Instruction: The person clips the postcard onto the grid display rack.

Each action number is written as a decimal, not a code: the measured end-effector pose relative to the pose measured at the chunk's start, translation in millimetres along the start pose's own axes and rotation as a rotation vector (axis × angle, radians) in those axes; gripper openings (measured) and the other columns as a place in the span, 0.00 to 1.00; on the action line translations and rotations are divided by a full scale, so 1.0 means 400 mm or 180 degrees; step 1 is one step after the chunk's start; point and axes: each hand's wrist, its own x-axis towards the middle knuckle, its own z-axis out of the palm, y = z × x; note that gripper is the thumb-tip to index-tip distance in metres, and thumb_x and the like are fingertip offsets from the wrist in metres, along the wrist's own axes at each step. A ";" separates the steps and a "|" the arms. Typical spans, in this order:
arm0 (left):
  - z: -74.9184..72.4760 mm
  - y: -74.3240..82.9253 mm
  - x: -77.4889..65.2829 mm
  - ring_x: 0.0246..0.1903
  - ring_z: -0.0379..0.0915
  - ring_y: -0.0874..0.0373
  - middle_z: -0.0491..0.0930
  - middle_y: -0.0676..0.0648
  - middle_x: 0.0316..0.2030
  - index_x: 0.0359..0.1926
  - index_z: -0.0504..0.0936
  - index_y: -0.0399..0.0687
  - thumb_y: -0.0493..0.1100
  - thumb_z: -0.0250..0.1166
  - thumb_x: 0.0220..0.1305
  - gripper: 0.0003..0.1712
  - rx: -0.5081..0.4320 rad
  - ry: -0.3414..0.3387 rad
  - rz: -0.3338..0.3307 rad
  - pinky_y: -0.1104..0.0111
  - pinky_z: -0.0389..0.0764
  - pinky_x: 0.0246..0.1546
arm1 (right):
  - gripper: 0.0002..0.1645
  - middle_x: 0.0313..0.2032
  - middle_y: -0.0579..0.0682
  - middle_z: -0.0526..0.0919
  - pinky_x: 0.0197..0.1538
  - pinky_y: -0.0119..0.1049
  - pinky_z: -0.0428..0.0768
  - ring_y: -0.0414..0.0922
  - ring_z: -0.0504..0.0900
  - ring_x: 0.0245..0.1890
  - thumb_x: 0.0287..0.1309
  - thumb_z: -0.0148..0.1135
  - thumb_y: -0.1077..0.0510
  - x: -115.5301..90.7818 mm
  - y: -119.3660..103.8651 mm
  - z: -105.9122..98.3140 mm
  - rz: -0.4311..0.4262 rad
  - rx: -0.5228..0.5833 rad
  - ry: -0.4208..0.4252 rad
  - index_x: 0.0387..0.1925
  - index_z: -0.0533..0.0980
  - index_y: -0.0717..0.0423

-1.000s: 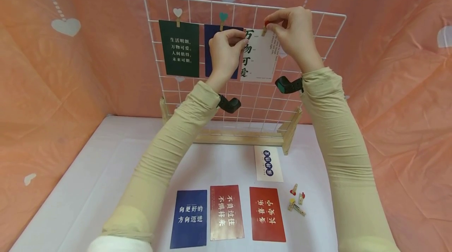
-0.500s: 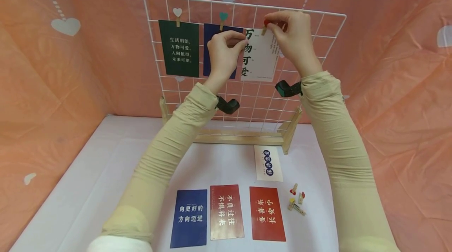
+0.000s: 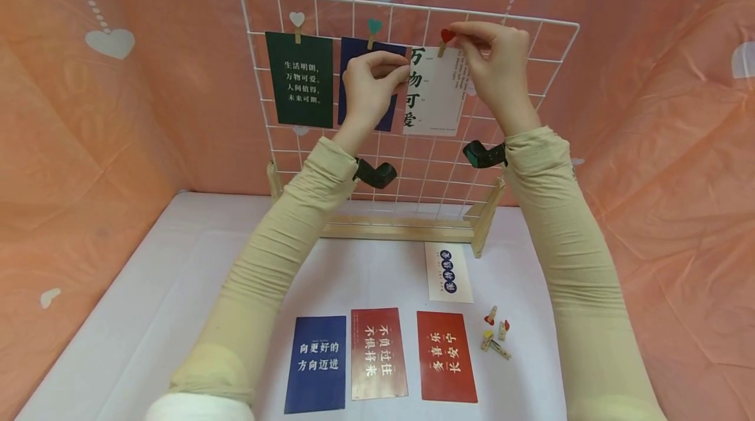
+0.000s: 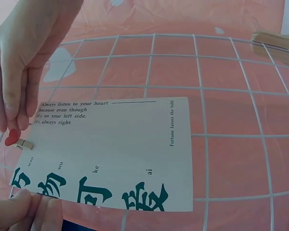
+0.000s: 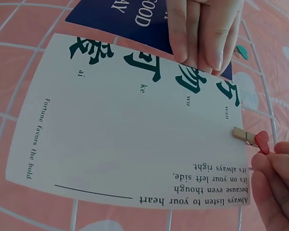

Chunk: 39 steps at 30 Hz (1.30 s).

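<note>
A white card (image 3: 439,96) with green characters is clipped to the white wire grid (image 3: 427,175) by a small wooden clothespin (image 3: 442,50) with a red heart. My left hand (image 3: 370,83) pinches the card's left edge between thumb and fingers. Fingertips of my right hand (image 3: 500,67) are at the right side of the red heart (image 5: 263,142), barely touching it, with the whole heart showing. In the right wrist view, the clothespin's wooden end lies over the card's top edge. Left of that card, my left hand partly covers a hanging blue card (image 3: 352,73).
A green card (image 3: 301,80) hangs at left on the grid. On the white table lie a blue card (image 3: 316,363), two red cards (image 3: 379,353) (image 3: 446,355), a small white card (image 3: 448,272) and several heart clothespins (image 3: 497,334). A wooden base (image 3: 401,231) holds the grid.
My right fingers have slipped back from the clothespin toward the right and slightly down, uncovering its red heart. The left hand has shifted slightly left, still pinching the card.
</note>
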 end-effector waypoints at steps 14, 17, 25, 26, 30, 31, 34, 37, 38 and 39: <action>-0.026 -0.003 -0.003 0.34 0.82 0.51 0.84 0.39 0.34 0.40 0.84 0.32 0.32 0.67 0.58 0.09 -0.0326 -0.0075 -0.0213 0.68 0.83 0.39 | 0.10 0.39 0.49 0.86 0.46 0.26 0.80 0.33 0.83 0.39 0.62 0.62 0.59 -0.027 0.006 -0.004 0.0052 0.0200 0.0205 0.41 0.85 0.57; -0.033 0.002 -0.009 0.35 0.82 0.49 0.83 0.36 0.35 0.42 0.83 0.29 0.31 0.66 0.59 0.10 -0.0378 -0.0098 -0.0260 0.67 0.83 0.41 | 0.09 0.39 0.50 0.86 0.47 0.27 0.80 0.35 0.84 0.38 0.62 0.61 0.61 -0.034 0.013 -0.003 0.0031 0.0324 0.0238 0.40 0.85 0.59; -0.049 0.011 -0.033 0.37 0.82 0.48 0.83 0.36 0.36 0.43 0.82 0.28 0.30 0.65 0.59 0.11 -0.0394 -0.0174 -0.0402 0.66 0.83 0.42 | 0.09 0.38 0.55 0.86 0.48 0.28 0.80 0.37 0.84 0.37 0.62 0.61 0.63 -0.059 0.033 -0.002 0.0121 0.0522 0.0286 0.39 0.84 0.64; -0.051 0.008 -0.036 0.36 0.82 0.49 0.83 0.36 0.36 0.43 0.82 0.29 0.30 0.65 0.59 0.11 -0.0420 -0.0184 -0.0407 0.66 0.83 0.42 | 0.10 0.38 0.56 0.86 0.48 0.29 0.80 0.38 0.84 0.38 0.62 0.60 0.64 -0.063 0.037 -0.002 0.0131 0.0539 0.0275 0.40 0.84 0.65; -0.058 -0.007 -0.045 0.36 0.82 0.51 0.84 0.38 0.37 0.44 0.82 0.30 0.29 0.64 0.59 0.11 -0.0525 -0.0243 -0.0467 0.65 0.83 0.42 | 0.11 0.39 0.57 0.85 0.48 0.29 0.80 0.37 0.84 0.38 0.64 0.59 0.64 -0.083 0.052 -0.002 0.0177 0.0593 0.0173 0.42 0.83 0.65; -0.060 -0.012 -0.048 0.36 0.82 0.51 0.84 0.38 0.37 0.44 0.82 0.30 0.29 0.64 0.59 0.11 -0.0528 -0.0271 -0.0470 0.65 0.83 0.42 | 0.11 0.39 0.57 0.85 0.48 0.29 0.80 0.37 0.83 0.39 0.64 0.59 0.64 -0.088 0.056 -0.002 0.0204 0.0614 0.0135 0.43 0.83 0.65; -0.064 -0.023 -0.062 0.37 0.82 0.51 0.84 0.37 0.38 0.45 0.82 0.30 0.29 0.63 0.61 0.11 -0.0532 -0.0374 -0.0537 0.64 0.83 0.42 | 0.11 0.40 0.57 0.85 0.48 0.29 0.80 0.37 0.83 0.39 0.64 0.58 0.64 -0.107 0.064 -0.001 0.0264 0.0694 0.0029 0.44 0.82 0.65; -0.065 -0.032 -0.077 0.39 0.82 0.50 0.83 0.37 0.39 0.46 0.81 0.30 0.30 0.62 0.62 0.12 -0.0554 -0.0476 -0.0671 0.62 0.82 0.44 | 0.11 0.40 0.60 0.85 0.48 0.31 0.80 0.39 0.84 0.39 0.64 0.57 0.66 -0.128 0.053 -0.004 0.0306 0.0805 -0.0075 0.45 0.81 0.68; -0.065 -0.035 -0.082 0.40 0.82 0.50 0.83 0.37 0.40 0.47 0.81 0.30 0.30 0.62 0.62 0.12 -0.0597 -0.0507 -0.0731 0.61 0.82 0.45 | 0.12 0.40 0.61 0.84 0.48 0.32 0.80 0.39 0.84 0.39 0.65 0.56 0.67 -0.136 0.045 -0.006 0.0320 0.0853 -0.0112 0.45 0.81 0.69; -0.064 -0.038 -0.088 0.40 0.82 0.49 0.83 0.36 0.40 0.47 0.80 0.29 0.30 0.61 0.63 0.12 -0.0651 -0.0545 -0.0780 0.60 0.82 0.45 | 0.12 0.40 0.63 0.84 0.48 0.33 0.81 0.40 0.84 0.39 0.65 0.55 0.67 -0.144 0.036 -0.009 0.0328 0.0906 -0.0151 0.45 0.80 0.70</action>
